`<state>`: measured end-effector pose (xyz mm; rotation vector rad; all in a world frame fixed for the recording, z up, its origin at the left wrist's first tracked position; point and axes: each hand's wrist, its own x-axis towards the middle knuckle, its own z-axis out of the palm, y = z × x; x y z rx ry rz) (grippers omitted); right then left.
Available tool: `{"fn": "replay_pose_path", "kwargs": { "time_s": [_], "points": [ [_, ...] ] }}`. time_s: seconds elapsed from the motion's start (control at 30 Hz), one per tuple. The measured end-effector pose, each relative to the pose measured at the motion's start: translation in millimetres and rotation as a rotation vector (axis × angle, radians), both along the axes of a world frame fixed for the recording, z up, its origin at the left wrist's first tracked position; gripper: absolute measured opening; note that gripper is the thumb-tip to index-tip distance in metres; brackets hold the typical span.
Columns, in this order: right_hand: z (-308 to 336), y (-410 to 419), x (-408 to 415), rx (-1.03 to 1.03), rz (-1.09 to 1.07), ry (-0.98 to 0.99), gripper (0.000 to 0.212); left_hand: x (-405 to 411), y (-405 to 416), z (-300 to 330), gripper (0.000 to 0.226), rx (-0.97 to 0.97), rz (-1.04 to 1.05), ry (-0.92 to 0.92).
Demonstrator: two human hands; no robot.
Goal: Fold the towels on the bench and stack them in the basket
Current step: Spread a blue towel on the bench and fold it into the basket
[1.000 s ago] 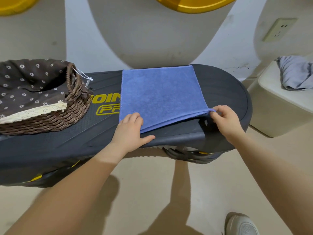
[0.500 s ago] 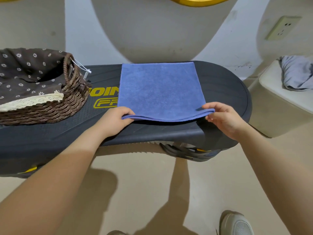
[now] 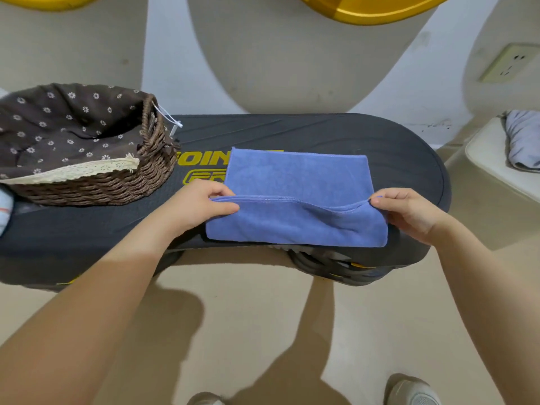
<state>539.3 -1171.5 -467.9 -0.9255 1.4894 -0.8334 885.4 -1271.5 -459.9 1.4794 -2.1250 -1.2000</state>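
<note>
We see a blue towel lying on the dark bench, our left hand pinching its folded edge at one corner, our right hand pinching the other, the wicker basket on the bench's left end, apart from the towel.

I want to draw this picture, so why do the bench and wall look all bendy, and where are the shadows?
Head view: the wide-angle lens bows the bench and the wall's pale shapes into curves; dark, soft-edged arm shadows fall on the floor below; the gold rim up top shines; the blue towel and both hands look fairly sharp.
</note>
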Motion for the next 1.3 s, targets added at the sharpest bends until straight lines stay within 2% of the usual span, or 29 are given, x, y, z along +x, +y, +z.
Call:
{"fn": "replay_pose_path", "kwargs": {
  "time_s": [0.1,0.17,0.33,0.47,0.6,0.7,0.83,0.97,1.07,1.13,1.2,1.27,1.3],
  "points": [
    [-5.3,-13.1,1.7,-0.107,-0.219,0.031,0.020,0.3,-11.2,-6.8,0.015,0.225,0.131,0.280],
    [-5.2,-23.8,3.6,-0.116,-0.290,0.104,0.024,-1.6,-20.5,-8.3,0.021,0.354,0.188,0.432],
    [-11.1,-62.5,-4.0,-0.085,-0.335,0.254,0.029,-18.9,-57.1,-8.7,0.021,0.361,0.303,0.505],
    [-21.5,-93.6,-16.7,0.025,-0.292,0.508,0.028,-45.3,-83.0,-17.7,0.019,0.290,0.340,0.366],
    [-26.4,-107.4,-17.4,0.049,-0.245,0.799,0.029,-63.5,-103.0,-34.9,0.014,0.075,0.388,0.055],
    [-28.6,-111.3,-16.4,0.077,-0.247,0.863,0.033,-72.2,-107.9,-35.1,0.018,-0.099,0.330,-0.223],
    [-29.2,-116.8,-19.2,0.069,-0.269,0.883,0.031,-81.1,-114.2,-38.4,0.025,-0.196,0.325,-0.373],
    [-35.5,-119.2,-16.5,0.074,-0.336,0.919,0.031,-88.1,-108.6,-43.4,0.020,-0.289,0.290,-0.539],
    [-38.2,-120.6,-8.9,0.099,-0.386,0.988,0.034,-91.2,-103.6,-48.7,0.024,-0.385,0.248,-0.588],
    [-35.7,-119.8,-0.9,0.135,-0.392,1.074,0.037,-89.9,-99.6,-53.4,0.037,-0.475,0.213,-0.570],
    [-34.3,-117.6,5.9,0.169,-0.365,1.214,0.041,-88.9,-92.5,-55.4,0.050,-0.654,0.163,-0.547],
    [-39.3,-112.9,15.7,0.061,-0.303,1.417,0.045,-95.3,-82.5,-51.8,0.052,-0.828,0.078,-0.455],
    [-43.4,-111.1,25.0,-0.074,-0.242,1.476,0.045,-100.7,-77.0,-50.2,0.051,-0.826,-0.006,-0.423]
  ]
}}
